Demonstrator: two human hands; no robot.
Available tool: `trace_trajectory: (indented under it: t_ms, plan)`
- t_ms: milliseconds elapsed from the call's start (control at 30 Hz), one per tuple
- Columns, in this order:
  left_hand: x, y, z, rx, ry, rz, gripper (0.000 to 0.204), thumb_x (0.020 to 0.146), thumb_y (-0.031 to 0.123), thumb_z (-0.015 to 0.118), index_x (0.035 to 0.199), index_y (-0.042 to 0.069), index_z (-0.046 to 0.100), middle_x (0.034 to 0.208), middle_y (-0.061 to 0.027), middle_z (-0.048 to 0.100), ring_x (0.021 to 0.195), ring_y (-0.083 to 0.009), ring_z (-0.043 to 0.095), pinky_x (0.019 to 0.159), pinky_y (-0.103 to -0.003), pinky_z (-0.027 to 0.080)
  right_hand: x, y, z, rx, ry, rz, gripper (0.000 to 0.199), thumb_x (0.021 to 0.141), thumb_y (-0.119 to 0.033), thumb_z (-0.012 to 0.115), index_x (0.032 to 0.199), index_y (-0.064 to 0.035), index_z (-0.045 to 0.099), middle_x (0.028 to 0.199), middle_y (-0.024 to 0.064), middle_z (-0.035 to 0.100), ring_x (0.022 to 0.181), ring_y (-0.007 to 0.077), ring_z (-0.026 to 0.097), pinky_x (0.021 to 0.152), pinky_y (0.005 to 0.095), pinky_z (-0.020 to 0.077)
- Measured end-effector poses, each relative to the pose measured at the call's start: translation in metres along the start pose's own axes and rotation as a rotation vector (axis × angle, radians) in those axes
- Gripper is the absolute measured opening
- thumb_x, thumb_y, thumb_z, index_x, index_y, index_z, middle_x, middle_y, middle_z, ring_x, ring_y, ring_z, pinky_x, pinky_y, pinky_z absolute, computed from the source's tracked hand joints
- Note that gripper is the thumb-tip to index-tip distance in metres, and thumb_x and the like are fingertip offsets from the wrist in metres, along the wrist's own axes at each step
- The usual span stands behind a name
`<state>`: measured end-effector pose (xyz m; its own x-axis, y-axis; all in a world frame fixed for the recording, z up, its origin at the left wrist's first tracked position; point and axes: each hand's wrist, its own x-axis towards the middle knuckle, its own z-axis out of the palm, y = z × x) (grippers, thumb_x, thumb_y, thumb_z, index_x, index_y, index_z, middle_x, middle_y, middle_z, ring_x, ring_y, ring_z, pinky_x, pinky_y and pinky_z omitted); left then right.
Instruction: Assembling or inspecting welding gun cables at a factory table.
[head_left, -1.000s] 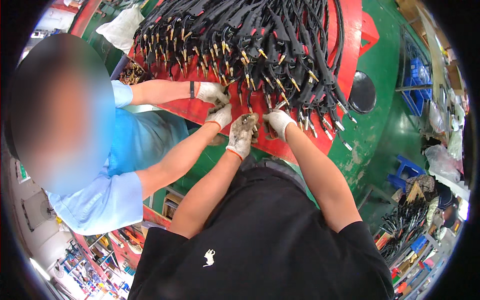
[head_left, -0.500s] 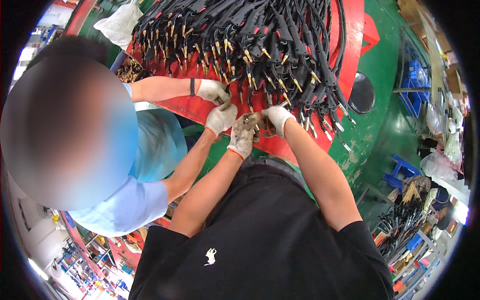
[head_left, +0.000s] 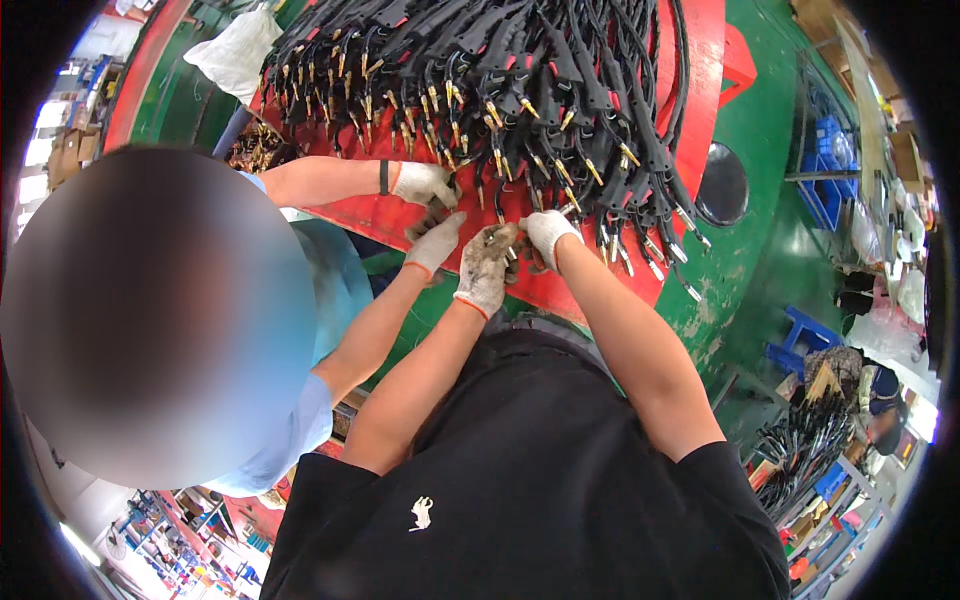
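Observation:
Many black welding torches [head_left: 490, 70] with brass and silver tips lie in rows on a red table [head_left: 375, 215]. At the table's near edge my left hand [head_left: 485, 270], in a heavily soiled white glove, is closed round a small silvery metal part [head_left: 512, 254], mostly hidden by the fingers. My right hand [head_left: 550, 238], in a cleaner white glove, sits just to its right, fingers curled in a pinch. What it holds is hidden. Torch tips hang right above both hands.
A co-worker in light blue stands at my left; their gloved hands [head_left: 428, 195] work close to mine at the same edge. Brass parts [head_left: 258, 145] lie beyond their arm. Right of the table are a black round object [head_left: 723, 185], a blue stool [head_left: 802, 340] and shelving.
My hands stay nearly in place, the right one shifting slightly left. The co-worker's head has lowered and come nearer, and their lower hand has moved a little left.

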<state>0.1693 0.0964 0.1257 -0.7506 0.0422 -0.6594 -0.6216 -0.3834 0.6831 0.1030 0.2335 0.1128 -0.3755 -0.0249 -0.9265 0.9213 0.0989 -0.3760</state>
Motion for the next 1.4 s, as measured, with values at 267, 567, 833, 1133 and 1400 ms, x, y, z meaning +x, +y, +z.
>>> trace_trajectory:
  t_ms: [267, 567, 833, 1133, 1400]
  plan:
    - [-0.001, 0.005, -0.001, 0.07, 0.043, 0.006, 0.031, 0.091, 0.037, 0.068, 0.104, 0.01, 0.061, 0.078, -0.0027, 0.061, 0.057, -0.0147, 0.058, 0.048, -0.027, 0.046, 0.022, 0.014, -0.005, -0.469, -0.066, -0.38, 0.023, 0.095, -0.021, 0.054, 0.092, 0.0011, 0.06, 0.064, 0.013, 0.055, 0.043, 0.0259, 0.05, 0.054, 0.0499, 0.0524]
    - [0.057, 0.022, 0.014, 0.461, 0.072, 0.104, 0.036, 0.09, 0.042, 0.068, 0.093, 0.006, 0.062, 0.071, -0.0026, 0.059, 0.057, -0.0136, 0.06, 0.047, -0.028, 0.049, -0.049, 0.041, 0.001, 0.263, -0.092, -0.206, 0.019, 0.095, -0.022, 0.057, 0.085, -0.0083, 0.049, 0.061, 0.0036, 0.045, 0.045, 0.0185, 0.042, 0.04, 0.0358, 0.0337]
    - [0.101, 0.047, 0.044, 0.658, 0.012, -0.197, 0.039, 0.094, 0.045, 0.062, 0.094, 0.007, 0.067, 0.07, -0.0044, 0.059, 0.056, -0.0172, 0.058, 0.048, -0.032, 0.045, -0.061, 0.048, -0.02, 0.358, -0.168, -0.174, 0.021, 0.095, -0.019, 0.06, 0.082, -0.0086, 0.046, 0.062, 0.0022, 0.042, 0.047, 0.0159, 0.04, 0.04, 0.0334, 0.032]
    - [0.159, 0.001, 0.032, 0.221, -0.186, -0.307, 0.022, 0.096, 0.035, 0.06, 0.097, 0.014, 0.065, 0.069, -0.0009, 0.057, 0.053, -0.0128, 0.049, 0.042, -0.024, 0.031, -0.05, 0.053, -0.027, 0.093, -0.025, -0.237, 0.026, 0.093, -0.021, 0.059, 0.106, 0.001, 0.056, 0.067, 0.0087, 0.052, 0.049, 0.023, 0.05, 0.046, 0.0417, 0.0408]
    - [0.148, 0.009, 0.054, 0.39, 0.083, -0.099, 0.024, 0.086, 0.031, 0.07, 0.076, 0.012, 0.062, 0.063, -0.0031, 0.052, 0.049, -0.0151, 0.046, 0.044, -0.032, 0.036, -0.094, 0.116, -0.034, 0.183, -0.281, -0.158, 0.02, 0.094, -0.025, 0.058, 0.094, -0.0047, 0.056, 0.062, 0.0037, 0.049, 0.047, 0.0185, 0.047, 0.043, 0.0357, 0.0379]
